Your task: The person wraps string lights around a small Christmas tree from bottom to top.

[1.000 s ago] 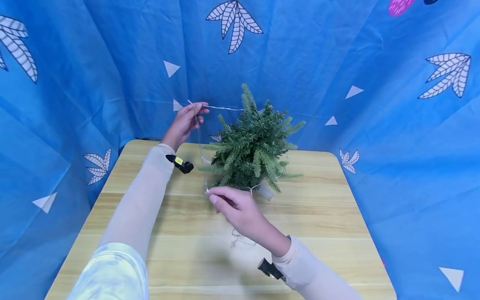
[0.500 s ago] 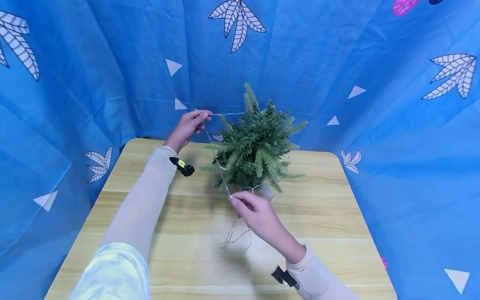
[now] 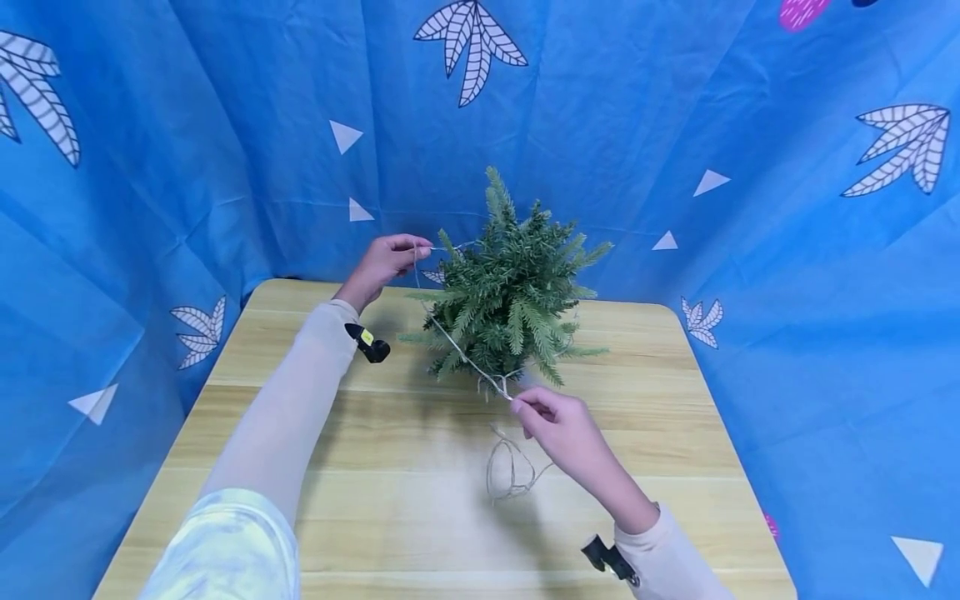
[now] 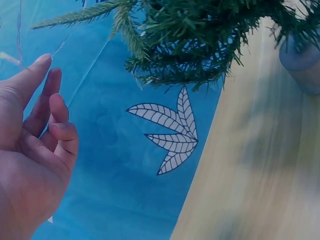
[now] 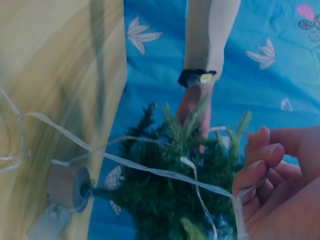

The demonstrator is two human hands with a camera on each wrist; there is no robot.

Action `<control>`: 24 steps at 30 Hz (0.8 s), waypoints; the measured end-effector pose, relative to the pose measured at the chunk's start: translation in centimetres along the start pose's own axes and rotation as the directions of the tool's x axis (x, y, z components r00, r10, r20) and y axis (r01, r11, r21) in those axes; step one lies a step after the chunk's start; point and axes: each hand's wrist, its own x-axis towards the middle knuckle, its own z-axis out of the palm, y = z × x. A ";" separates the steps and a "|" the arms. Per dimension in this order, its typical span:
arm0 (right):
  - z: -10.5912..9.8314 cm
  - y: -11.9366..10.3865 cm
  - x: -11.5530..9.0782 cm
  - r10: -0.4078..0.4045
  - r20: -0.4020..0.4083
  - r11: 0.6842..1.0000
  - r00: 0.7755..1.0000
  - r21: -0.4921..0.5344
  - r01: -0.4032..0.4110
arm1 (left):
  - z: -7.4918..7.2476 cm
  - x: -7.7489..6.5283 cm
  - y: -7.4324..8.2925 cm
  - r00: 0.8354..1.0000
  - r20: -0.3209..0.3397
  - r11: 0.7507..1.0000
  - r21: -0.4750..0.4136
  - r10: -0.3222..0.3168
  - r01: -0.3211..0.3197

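A small artificial Christmas tree (image 3: 517, 292) stands upright at the back of the table. My left hand (image 3: 382, 267) is at the tree's left side, pinching a thin, clear string-light wire between thumb and forefinger. From there the wire (image 3: 459, 348) runs taut across the tree's lower front to my right hand (image 3: 566, 429), whose thumb and forefinger pinch it. Another stretch passes behind the tree and is hidden. In the right wrist view, twisted wire strands (image 5: 145, 170) cross before the branches, and the tree's round base (image 5: 65, 187) shows. The left wrist view catches the left hand (image 4: 37, 135) beside the branches.
Slack loops of wire (image 3: 513, 497) hang below the right hand over the wooden table (image 3: 360, 500). A clear tag (image 5: 47, 225) lies by the base. Blue patterned curtain (image 3: 637, 108) surrounds the table's back and sides.
My right hand has drawn the wire rightward and down across the tree's front, pulling it straighter. My left hand has come slightly right and lower, closer to the branches.
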 end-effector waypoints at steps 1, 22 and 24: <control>-0.3 0.0 -0.2 0.013 -0.005 1.000 1.000 0.003 -0.013 | 0.1 -0.1 0.1 1.000 0.011 1.000 0.007 0.007 -0.007; -6.4 -2.2 -1.4 0.035 -0.239 0.999 0.970 0.040 -0.026 | -0.3 -7.9 4.3 0.999 -0.001 0.896 0.442 0.053 -0.048; -6.7 -2.5 -1.4 0.020 -0.250 0.999 0.968 0.039 -0.010 | 0.1 -10.6 5.5 0.992 -0.088 0.869 0.494 0.093 -0.037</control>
